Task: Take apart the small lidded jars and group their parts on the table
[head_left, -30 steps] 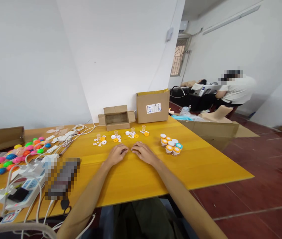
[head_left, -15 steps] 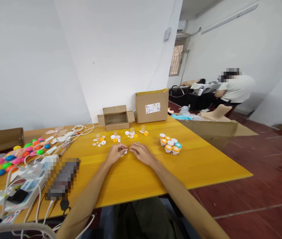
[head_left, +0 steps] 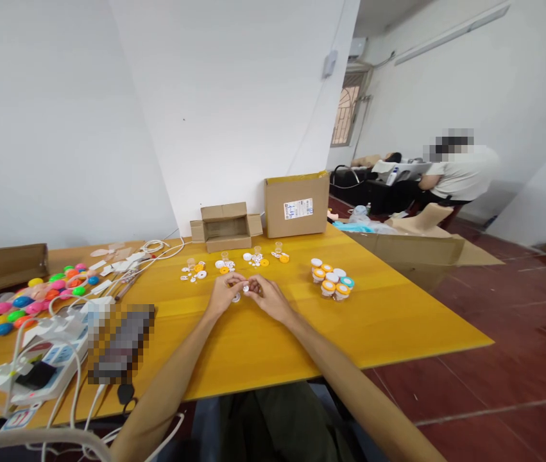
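Observation:
Both my hands meet over the middle of the yellow table (head_left: pixel 398 321). My left hand (head_left: pixel 225 292) is curled, its fingertips pinching at a small white piece (head_left: pixel 245 289) between the hands. My right hand (head_left: pixel 267 294) pinches the same small white piece from the other side. A white lid (head_left: pixel 237 298) lies on the table just under my left fingers. Beyond my hands are several little heaps of white and orange caps with tiny clear vials (head_left: pixel 256 257). A cluster of closed small jars (head_left: pixel 332 279) with orange, white and teal lids stands to the right.
Two cardboard boxes (head_left: pixel 296 205) stand at the table's far edge by the wall. Coloured plastic eggs (head_left: pixel 36 296), cables and a white device (head_left: pixel 36 359) crowd the left side. A person in a white shirt (head_left: pixel 460 173) sits at the back right, near a big flattened carton (head_left: pixel 421 247).
My hands have risen slightly off the table and drawn together. They were resting flat-curled with fingertips near each other; now both pinch a small white piece between them.

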A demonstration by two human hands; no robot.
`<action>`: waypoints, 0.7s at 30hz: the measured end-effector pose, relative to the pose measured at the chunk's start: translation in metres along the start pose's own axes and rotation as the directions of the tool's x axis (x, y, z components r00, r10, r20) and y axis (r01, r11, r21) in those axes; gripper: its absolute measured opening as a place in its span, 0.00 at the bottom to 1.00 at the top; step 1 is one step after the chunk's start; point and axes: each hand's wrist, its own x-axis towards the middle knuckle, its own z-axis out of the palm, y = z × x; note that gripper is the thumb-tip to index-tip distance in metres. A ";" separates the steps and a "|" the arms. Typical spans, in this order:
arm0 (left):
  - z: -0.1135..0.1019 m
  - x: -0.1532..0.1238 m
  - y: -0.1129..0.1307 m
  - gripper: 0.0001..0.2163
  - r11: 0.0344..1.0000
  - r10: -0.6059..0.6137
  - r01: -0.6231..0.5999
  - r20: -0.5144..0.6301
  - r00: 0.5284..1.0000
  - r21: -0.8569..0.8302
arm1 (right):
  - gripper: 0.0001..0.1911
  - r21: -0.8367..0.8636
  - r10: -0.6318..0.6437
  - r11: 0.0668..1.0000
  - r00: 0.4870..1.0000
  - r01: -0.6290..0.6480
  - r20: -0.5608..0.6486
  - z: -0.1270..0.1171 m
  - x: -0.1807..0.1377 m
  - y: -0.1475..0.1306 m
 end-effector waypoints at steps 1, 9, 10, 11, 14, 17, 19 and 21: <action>0.000 0.000 0.000 0.09 1.000 -0.001 0.001 0.000 1.000 0.004 | 0.06 -0.001 -0.001 1.000 1.000 0.001 -0.005 0.000 0.000 0.000; -0.001 0.000 0.001 0.07 1.000 0.012 -0.013 0.038 0.999 0.019 | 0.06 -0.007 0.026 1.000 0.999 -0.026 -0.031 -0.001 0.000 0.001; -0.001 -0.001 0.001 0.06 1.000 0.015 -0.016 0.045 0.999 0.026 | 0.06 -0.011 0.033 0.999 0.999 -0.034 -0.034 -0.001 0.001 0.001; -0.001 -0.001 0.001 0.05 0.999 0.019 -0.021 0.053 0.998 0.035 | 0.06 -0.015 0.040 0.999 0.999 -0.041 -0.036 -0.001 0.001 0.001; 0.000 -0.002 -0.001 0.05 0.997 0.039 -0.043 0.072 0.997 0.065 | 0.07 -0.019 0.044 0.999 0.998 -0.045 -0.044 -0.002 0.001 0.000; 0.000 -0.002 -0.002 0.06 0.993 0.060 -0.068 0.091 0.994 0.091 | 0.07 -0.009 0.025 1.000 0.998 -0.025 -0.055 -0.002 0.002 -0.001; -0.001 -0.003 -0.002 0.05 0.990 0.068 -0.080 0.106 0.992 0.112 | 0.08 -0.005 0.016 1.000 0.998 -0.016 -0.062 -0.002 0.002 0.000; -0.002 -0.004 -0.002 0.05 0.988 0.070 -0.086 0.122 0.990 0.131 | 0.08 -0.004 0.014 1.000 0.998 -0.014 -0.066 -0.002 0.002 0.002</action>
